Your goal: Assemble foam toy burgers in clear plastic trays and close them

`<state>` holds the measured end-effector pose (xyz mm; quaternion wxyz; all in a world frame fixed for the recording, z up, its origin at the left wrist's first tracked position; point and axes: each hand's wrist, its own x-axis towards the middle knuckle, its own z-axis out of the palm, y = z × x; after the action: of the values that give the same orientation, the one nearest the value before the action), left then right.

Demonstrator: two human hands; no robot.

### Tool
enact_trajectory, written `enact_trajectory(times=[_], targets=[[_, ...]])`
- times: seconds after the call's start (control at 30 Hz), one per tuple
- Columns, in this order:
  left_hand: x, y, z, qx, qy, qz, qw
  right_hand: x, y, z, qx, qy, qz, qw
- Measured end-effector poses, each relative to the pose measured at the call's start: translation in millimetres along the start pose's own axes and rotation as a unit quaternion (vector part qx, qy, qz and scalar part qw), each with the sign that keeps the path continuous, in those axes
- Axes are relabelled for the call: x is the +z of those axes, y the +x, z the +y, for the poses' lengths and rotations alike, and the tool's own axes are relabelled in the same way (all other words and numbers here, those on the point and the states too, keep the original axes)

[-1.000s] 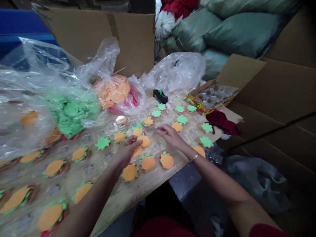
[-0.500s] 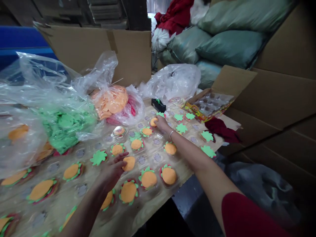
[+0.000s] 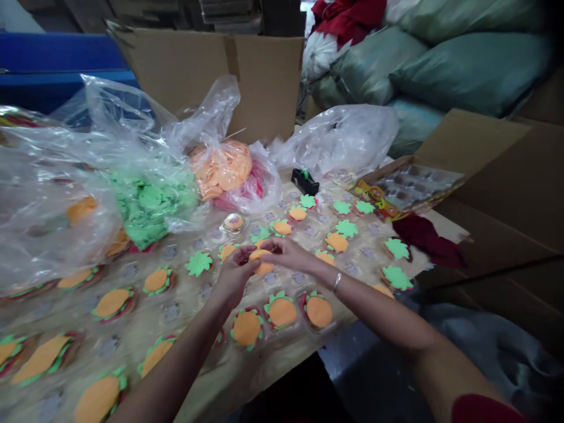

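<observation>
My left hand [image 3: 235, 275] holds a small stack of orange foam discs [image 3: 261, 262] above the table. My right hand [image 3: 284, 252] meets it from the right, its fingers pinching the top disc of that stack. Below them lies a clear plastic tray sheet [image 3: 207, 294] with several pockets, many filled with green leaf cutouts topped by orange discs [image 3: 282, 309]. Bare green leaf cutouts [image 3: 396, 276] sit in pockets toward the right end.
Clear bags of green cutouts [image 3: 150, 205] and of orange discs [image 3: 222, 167] lie at the back left. A black tape dispenser [image 3: 305, 181], an empty-looking clear bag [image 3: 341, 138], a printed box of trays [image 3: 408, 188] and dark red cloth [image 3: 423, 235] lie at the right. Cardboard boxes [image 3: 506, 188] surround the table.
My right hand has come back from the far pockets to the stack in my left hand. My left hand has lifted slightly toward the middle.
</observation>
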<state>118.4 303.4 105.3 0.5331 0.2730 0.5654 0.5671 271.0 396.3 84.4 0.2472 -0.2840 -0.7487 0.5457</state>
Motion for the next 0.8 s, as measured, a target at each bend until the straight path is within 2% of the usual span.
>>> enact_trajectory(times=[0.07, 0.1, 0.17, 0.23, 0.33, 0.4, 0.47, 0.6, 0.8], targets=[[0.8, -0.6, -1.1, 0.017, 0.017, 0.004, 1.000, 4.0, -4.9, 2.6, -0.006, 0.036, -0.017, 0.999], [-0.9, -1.6, -0.8, 0.024, 0.034, 0.015, 0.999, -4.1, -2.0, 6.9, 0.003, 0.011, 0.011, 1.000], [-7.9, -3.6, 1.1, 0.036, 0.070, 0.043, 0.996, -38.6, 12.1, 19.2, 0.044, -0.080, 0.116, 0.989], [-17.9, -5.1, 3.8, 0.038, 0.090, 0.061, 0.993, -86.6, 31.9, 33.3, 0.097, -0.163, 0.243, 0.951], [-31.5, -6.6, 7.4, 0.012, 0.100, 0.067, 0.993, -147.1, 60.9, 53.1, 0.141, -0.206, 0.323, 0.913], [-38.0, -7.9, 9.1, -0.003, 0.107, 0.065, 0.992, -167.0, 75.9, 64.8, 0.168, -0.228, 0.341, 0.896], [-43.9, -9.6, 10.3, -0.009, 0.115, 0.063, 0.991, -172.7, 86.1, 74.9, 0.193, -0.249, 0.342, 0.885], [-57.1, -12.3, 11.7, -0.013, 0.134, 0.074, 0.988, -170.3, 94.1, 88.5, 0.227, -0.283, 0.326, 0.873], [-73.4, -9.1, 11.2, -0.019, 0.130, 0.074, 0.989, -170.7, 93.0, 88.0, 0.255, -0.320, 0.313, 0.857]])
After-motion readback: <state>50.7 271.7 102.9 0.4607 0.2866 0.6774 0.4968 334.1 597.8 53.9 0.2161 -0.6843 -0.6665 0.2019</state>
